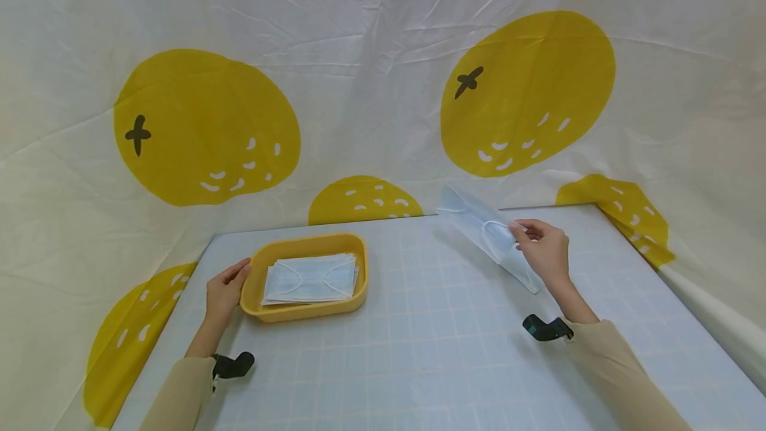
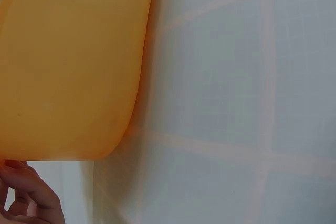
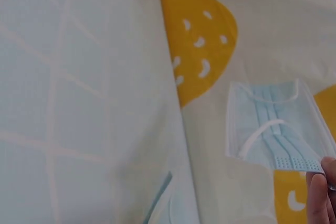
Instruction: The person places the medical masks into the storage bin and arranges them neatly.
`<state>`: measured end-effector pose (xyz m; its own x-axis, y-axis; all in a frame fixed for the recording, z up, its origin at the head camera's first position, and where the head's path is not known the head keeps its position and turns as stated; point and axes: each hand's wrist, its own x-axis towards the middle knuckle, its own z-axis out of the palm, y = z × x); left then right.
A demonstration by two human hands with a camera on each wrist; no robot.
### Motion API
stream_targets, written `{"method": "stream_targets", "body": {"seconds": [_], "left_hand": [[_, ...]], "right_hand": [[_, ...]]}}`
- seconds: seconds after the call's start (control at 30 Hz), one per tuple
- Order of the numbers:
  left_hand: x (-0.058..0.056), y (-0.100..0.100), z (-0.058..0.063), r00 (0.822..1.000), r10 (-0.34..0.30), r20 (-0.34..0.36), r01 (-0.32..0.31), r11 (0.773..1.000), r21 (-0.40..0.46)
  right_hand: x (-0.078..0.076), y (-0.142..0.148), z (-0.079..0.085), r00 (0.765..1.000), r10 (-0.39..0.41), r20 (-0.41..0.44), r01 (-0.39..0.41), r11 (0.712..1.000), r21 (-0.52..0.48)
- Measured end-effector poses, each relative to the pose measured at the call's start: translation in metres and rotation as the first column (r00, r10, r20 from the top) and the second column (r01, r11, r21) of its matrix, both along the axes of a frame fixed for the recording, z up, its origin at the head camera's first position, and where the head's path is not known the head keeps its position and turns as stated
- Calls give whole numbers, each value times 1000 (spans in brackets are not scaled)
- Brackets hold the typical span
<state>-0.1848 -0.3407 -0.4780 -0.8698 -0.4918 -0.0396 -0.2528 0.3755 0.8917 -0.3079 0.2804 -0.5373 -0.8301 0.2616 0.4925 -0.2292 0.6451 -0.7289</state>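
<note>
A shallow yellow tray (image 1: 311, 314) stands on the left part of the table, and a pile of light blue face masks (image 1: 320, 278) with white ear loops lies in it. My left hand (image 1: 223, 292) holds the tray's left end by the rim. In the left wrist view its fingertips are partly hidden at the tray's edge. Off to the right, my right hand (image 1: 546, 246) pinches one face mask (image 1: 475, 223) between thumb and fingers. The mask hangs tilted above the table, apart from the tray; its pleats and loops show in the right wrist view.
A pale blue table (image 1: 413, 351) with a faint grid carries the tray. Behind it and at both sides hangs a white cloth (image 1: 371, 118) with large yellow fruit prints. Each wrist wears a black camera mount (image 1: 546, 328).
</note>
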Motion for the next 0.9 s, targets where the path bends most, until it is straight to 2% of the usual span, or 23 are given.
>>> {"method": "stream_targets", "body": {"seconds": [0.03, 0.1, 0.23, 0.27, 0.33, 0.47, 0.5, 0.63, 0.9], "left_hand": [[0, 0, 0, 1000, 0, 1, 0, 1000, 0], [0, 0, 0, 1000, 0, 4, 0, 1000, 5], [-1, 0, 1, 1000, 2, 10, -2, 1000, 11], [-1, 0, 1, 1000, 3, 10, -3, 1000, 14], [-1, 0, 1, 1000, 1, 12, -1, 1000, 14], [0, 0, 1, 1000, -3, 16, 2, 1000, 19], [0, 0, 1, 1000, -3, 15, 3, 1000, 19], [0, 0, 2, 1000, -6, 6, 6, 1000, 17], [1, 1, 3, 1000, -6, -5, 6, 1000, 15]], "right_hand": [[5, -5, 8, 999, 49, 6, -49, 998, -42], [13, -18, 22, 997, 74, 13, -72, 992, -105], [48, -53, 72, 990, 137, 11, -133, 977, -165], [48, -58, 72, 990, 142, -12, -142, 975, -170], [60, -70, 87, 987, 163, -8, -162, 975, -153], [65, -84, 94, 986, 168, 23, -163, 976, -142], [68, -89, 98, 989, 140, 52, -134, 985, -107], [68, -99, 96, 987, 129, 92, -121, 989, -89], [71, -114, 97, 982, 178, 70, -170, 980, -107]]}}
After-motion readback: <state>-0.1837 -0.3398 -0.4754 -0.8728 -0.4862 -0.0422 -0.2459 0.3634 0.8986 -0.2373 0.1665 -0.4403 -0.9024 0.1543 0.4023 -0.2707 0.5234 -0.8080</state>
